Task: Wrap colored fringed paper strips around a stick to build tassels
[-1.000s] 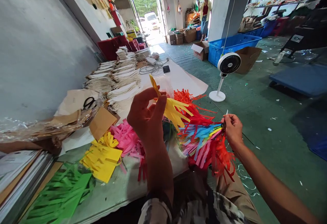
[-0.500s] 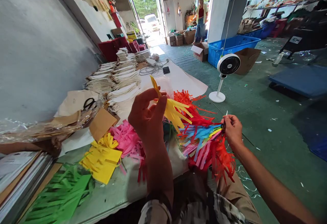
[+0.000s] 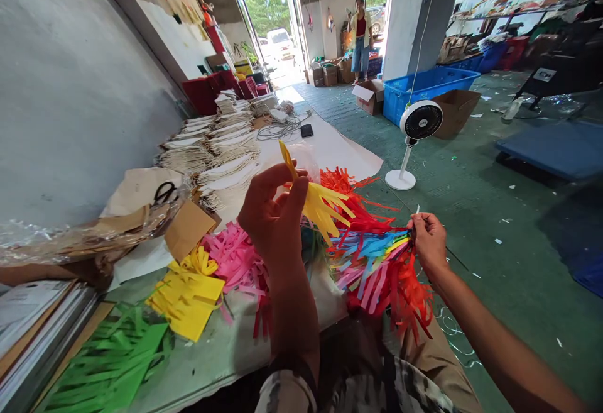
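Raised in front of me, my left hand (image 3: pixel 273 205) is closed, pinching a yellow fringed tassel (image 3: pixel 323 209) between thumb and fingers. The strips of this tassel fan out to the right. My right hand (image 3: pixel 428 240) is closed too, gripping the end of a multicoloured tassel string (image 3: pixel 372 256) with blue, pink, yellow and red strips. A short white tip pokes up above those fingers. Behind the string lies a pile of red fringe (image 3: pixel 351 196). Left of my left arm are pink fringe strips (image 3: pixel 238 259), yellow fringed sheets (image 3: pixel 188 293) and green fringed sheets (image 3: pixel 113 350).
Stacks of pale sheets (image 3: pixel 230 149) line the left wall. Black-handled scissors (image 3: pixel 164 192) lie on wrapping at left. A white fan (image 3: pixel 401 180) stands on the floor, near a blue crate (image 3: pixel 433 83) and a cardboard box (image 3: pixel 368 95). A person (image 3: pixel 361 39) stands by the doorway.
Both my hands stay almost still, holding the same tassels. The person by the doorway has shifted slightly left.
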The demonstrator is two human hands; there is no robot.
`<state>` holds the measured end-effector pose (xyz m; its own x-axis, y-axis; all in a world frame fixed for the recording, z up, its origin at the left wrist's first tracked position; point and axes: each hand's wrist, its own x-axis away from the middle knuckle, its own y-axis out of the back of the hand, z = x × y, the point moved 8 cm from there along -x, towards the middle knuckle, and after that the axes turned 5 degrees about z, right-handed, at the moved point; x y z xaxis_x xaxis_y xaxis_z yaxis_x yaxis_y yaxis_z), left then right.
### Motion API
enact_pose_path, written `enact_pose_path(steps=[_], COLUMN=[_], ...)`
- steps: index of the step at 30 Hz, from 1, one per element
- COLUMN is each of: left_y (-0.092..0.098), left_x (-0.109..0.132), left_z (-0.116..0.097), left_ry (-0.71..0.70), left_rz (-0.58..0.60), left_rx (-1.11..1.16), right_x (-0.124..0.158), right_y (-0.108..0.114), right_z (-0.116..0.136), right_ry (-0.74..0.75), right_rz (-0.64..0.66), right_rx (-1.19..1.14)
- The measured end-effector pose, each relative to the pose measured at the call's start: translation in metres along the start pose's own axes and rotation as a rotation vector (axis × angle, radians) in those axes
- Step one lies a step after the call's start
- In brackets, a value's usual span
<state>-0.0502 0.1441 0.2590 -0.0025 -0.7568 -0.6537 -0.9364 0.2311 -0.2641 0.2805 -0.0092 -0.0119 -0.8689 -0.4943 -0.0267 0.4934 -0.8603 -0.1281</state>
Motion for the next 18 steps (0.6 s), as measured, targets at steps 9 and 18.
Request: enact_pose_path(steps=[9, 18], left_y=[0.0000, -0.0016], left_x=[-0.0006, -0.0006], left_z=[0.0036, 0.0060], left_ry=[-0.020, -0.027], left_rz=[0.012, 0.031], left_rx=[-0.032, -0.013], right_x=[-0.0008, -0.0010], right_y=[0.0003, 0.0003], right_z=[0.0006, 0.0006], right_ry=[0.017, 0.030], right_rz=[0.004, -0.001], right_rx=[-0.002, 0.007])
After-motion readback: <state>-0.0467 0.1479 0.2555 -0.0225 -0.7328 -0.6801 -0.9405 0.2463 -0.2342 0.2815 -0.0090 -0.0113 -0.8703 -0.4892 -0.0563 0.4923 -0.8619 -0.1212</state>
